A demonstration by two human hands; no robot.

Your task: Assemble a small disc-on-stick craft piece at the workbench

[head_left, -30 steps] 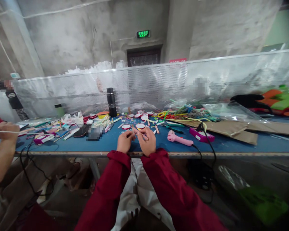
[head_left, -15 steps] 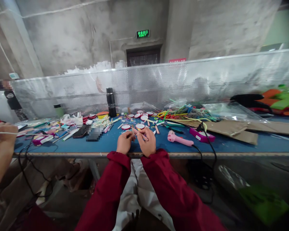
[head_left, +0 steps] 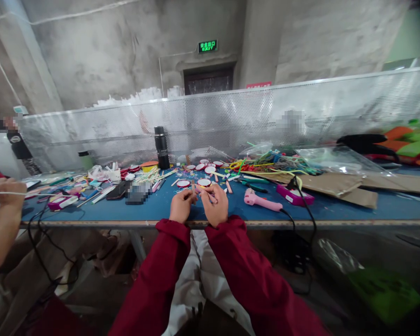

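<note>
Little has shifted: both hands stay pinched together at the worktop's near edge.

Left hand (head_left: 180,206) holds a short wooden stick (head_left: 193,189) upright, its long axis pointing away; right hand (head_left: 215,205) touches it, fingers narrow around a thin pink strip (head_left: 207,194). Just beyond lie red-rimmed discs (head_left: 203,182), then a pink glue gun (head_left: 259,200) to the right; no container nearby.

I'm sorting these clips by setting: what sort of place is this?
Probably a handicraft workshop: a blue worktable strewn with craft sticks, a pink glue gun and pipe cleaners, bare concrete walls and an exit sign.
</note>
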